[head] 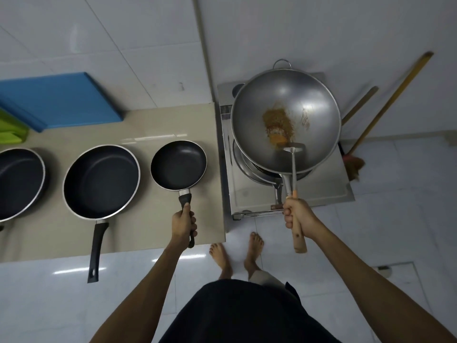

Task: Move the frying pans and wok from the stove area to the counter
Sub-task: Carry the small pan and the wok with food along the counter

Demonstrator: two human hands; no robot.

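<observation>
Wok (286, 120) lifted clear above stove (291, 194), right hand (298, 215) clamped on wooden handle, spatula (293, 154) seemingly pinned along it. Left hand (184, 225) closed round small frying pan (178, 165) handle, parked near desk (210, 219) right edge. Two bigger pans leftward; little open room, perhaps behind.

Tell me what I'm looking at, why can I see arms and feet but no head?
The camera sits on a person's head and looks down, so you see what they see: their own arms and bare feet. No machine here, just two hands. The left hand holds the handle of a small black frying pan on the beige counter. Two bigger black pans, a middle pan and a far pan, sit beside it. The right hand grips the wooden handle of a metal wok over the stove. The wok has brown food bits and a spatula inside.
</observation>
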